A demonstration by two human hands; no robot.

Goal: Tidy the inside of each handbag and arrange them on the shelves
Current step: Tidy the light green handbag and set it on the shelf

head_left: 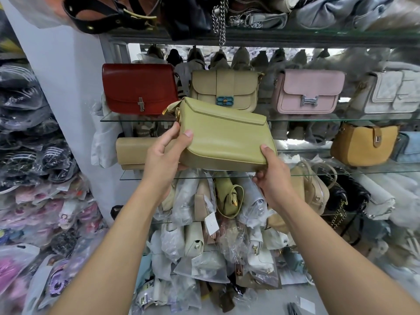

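Observation:
I hold an olive-green handbag (223, 135) with its flap closed, tilted, in front of the glass shelves. My left hand (164, 155) grips its left end, thumb on the front. My right hand (271, 176) holds its lower right corner from beneath. The bag hovers just above the lower glass shelf (341, 172), beside a beige clutch (130, 152). On the upper glass shelf (306, 120) stand a red handbag (138, 87), a beige handbag (225, 87), a pink handbag (309, 90) and a grey-white handbag (393, 92).
A mustard saddle bag (363, 144) sits at the right on the lower shelf. Below it lie several bags wrapped in plastic (204, 235), piled down to the floor. Stacks of packaged goods (34, 155) fill the left side. More bags and a chain strap (219, 19) hang overhead.

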